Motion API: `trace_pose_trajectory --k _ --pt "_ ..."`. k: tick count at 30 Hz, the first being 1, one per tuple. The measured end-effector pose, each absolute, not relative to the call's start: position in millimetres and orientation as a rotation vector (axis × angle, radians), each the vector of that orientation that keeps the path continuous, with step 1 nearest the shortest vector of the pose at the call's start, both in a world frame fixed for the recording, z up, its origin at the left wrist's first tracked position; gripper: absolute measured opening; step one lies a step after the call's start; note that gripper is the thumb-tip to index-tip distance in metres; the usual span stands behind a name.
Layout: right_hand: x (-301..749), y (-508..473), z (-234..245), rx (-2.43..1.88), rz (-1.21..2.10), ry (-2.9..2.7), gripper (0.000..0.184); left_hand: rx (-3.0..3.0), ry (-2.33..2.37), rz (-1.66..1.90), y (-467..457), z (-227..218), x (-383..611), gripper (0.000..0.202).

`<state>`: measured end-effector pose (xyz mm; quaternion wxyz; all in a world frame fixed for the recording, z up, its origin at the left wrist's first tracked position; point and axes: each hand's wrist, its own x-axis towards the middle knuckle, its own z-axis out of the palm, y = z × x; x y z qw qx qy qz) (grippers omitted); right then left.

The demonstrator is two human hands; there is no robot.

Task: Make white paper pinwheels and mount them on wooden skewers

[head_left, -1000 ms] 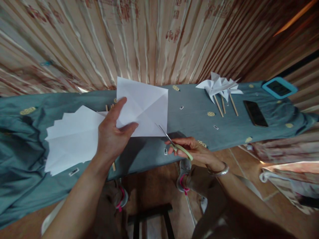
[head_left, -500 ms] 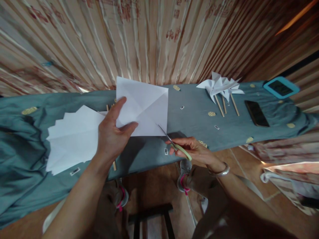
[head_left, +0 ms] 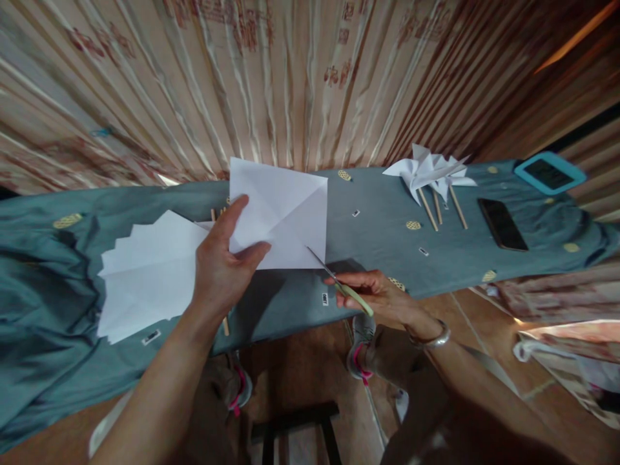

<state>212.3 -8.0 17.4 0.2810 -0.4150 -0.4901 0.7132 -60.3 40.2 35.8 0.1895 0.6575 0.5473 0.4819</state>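
Note:
My left hand (head_left: 225, 258) grips a square white paper sheet (head_left: 295, 210) by its left side, thumb on top. Diagonal creases cross the sheet, which is held above the table. In my right hand (head_left: 372, 294) is a pair of scissors (head_left: 356, 299) with light green handles. Their blades lie over the sheet's lower right corner, along the crease; whether they are cutting through the paper I cannot tell. To the left of my left hand lies a fanned stack of creased white paper (head_left: 150, 271). Thin wooden sticks (head_left: 226, 325) show partly beneath that hand.
Several white paper pinwheels (head_left: 426, 171) on wooden sticks lie at the right of the cloth-covered table (head_left: 271, 323). Beyond them are a dark phone (head_left: 502, 224) and a blue-framed digital timer (head_left: 549, 173). A curtain (head_left: 290, 84) hangs behind the table. Below is a dark stool (head_left: 295, 420).
The whole view has shifted slightly, so everything sits a little lower in the picture. Both hands keep their hold, and the scissors stay at the same corner of the sheet.

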Motion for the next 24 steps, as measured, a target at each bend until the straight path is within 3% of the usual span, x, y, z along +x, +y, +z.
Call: trace_pose_trajectory --k 24 --pt "213.0 -10.8 12.5 -1.099 1.904 -1.326 0.045 1.808 1.557 1.259 34.3 41.9 -55.9 0.069"
